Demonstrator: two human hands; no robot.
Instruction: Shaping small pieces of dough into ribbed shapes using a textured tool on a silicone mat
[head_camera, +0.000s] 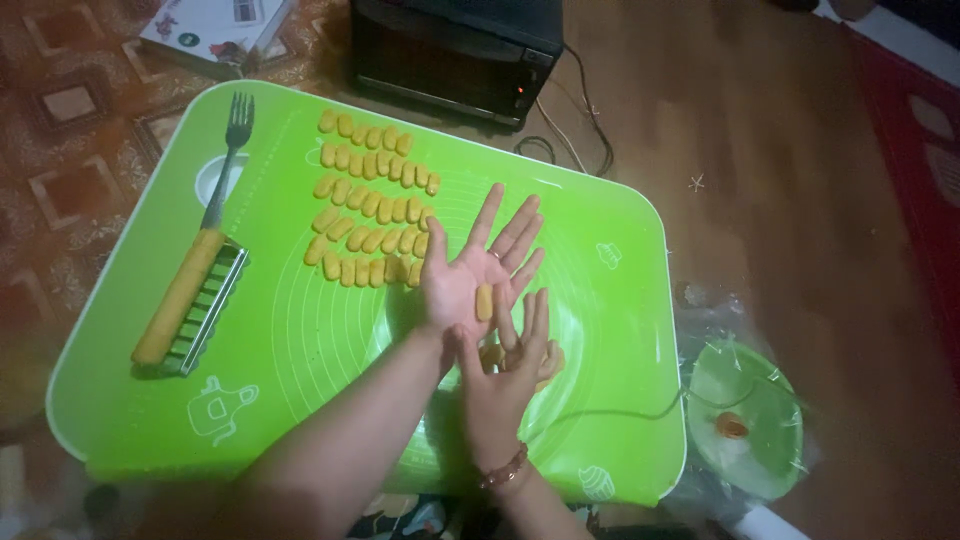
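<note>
While both my hands hover over the near middle of the green mat (600, 400), the right hand (505, 375) sits closest to me, fingers up and loosely together, beaded bracelet (503, 468) on the wrist. Fingertips reach up to the heel of the other palm, looks like a rolling contact. Partly hidden behind this hand: a lump of yellow-orange dough (548, 362) on the mat, kept right under the work so pieces stay within reach, I judge.

Left hand (470, 275) just beyond, palm up, flat, fingers spread wide. One small dough log (484, 301) lies along the palm near the finger bases, resting free and not pinched. The flat open palm serves as the rolling surface, that's my read.

Right of the mat, on the wooden floor: green round lid (745, 415) on clear plastic wrap, small orange bit on it.

Left side of the mat: fork (200, 270) with an orange handle lying on a ridged metal mould (205, 310), parked clear of the hands.

Further out: finished logs (370, 205) in five tidy rows, close-packed, not stacked, probably so they don't stick or deform. Nearest row ends just beside the left thumb.

Far edge, off the mat: black countertop oven (455, 50), red indicator lit, cord trailing across the floor. A cardboard box (215, 30) sits left of it on the patterned carpet.
</note>
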